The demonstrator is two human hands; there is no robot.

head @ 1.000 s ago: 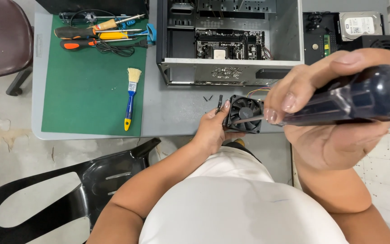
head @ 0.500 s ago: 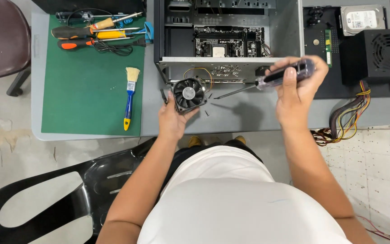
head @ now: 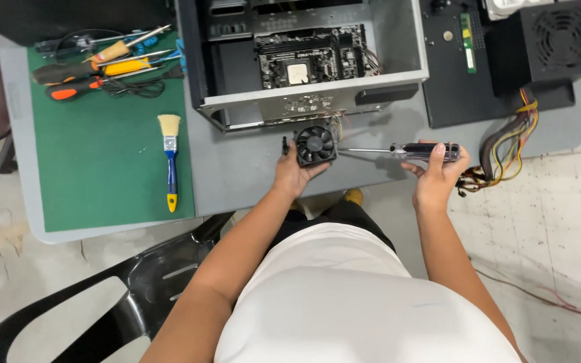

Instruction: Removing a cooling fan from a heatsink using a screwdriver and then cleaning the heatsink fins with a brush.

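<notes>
Both your hands grip — left hand (head: 295, 173) clasps the fan (head: 316, 144), right hand (head: 435, 176) closes round the screwdriver (head: 411, 151) — its tip beside the fan.

A small square black cooler fan (head: 315, 145), blades facing up, is held above the grey bench (head: 237, 175) just in front of the open computer case, while a screwdriver (head: 405, 150) with a dark translucent handle lies level, its thin shaft tip pointing at the fan's right edge.
</notes>
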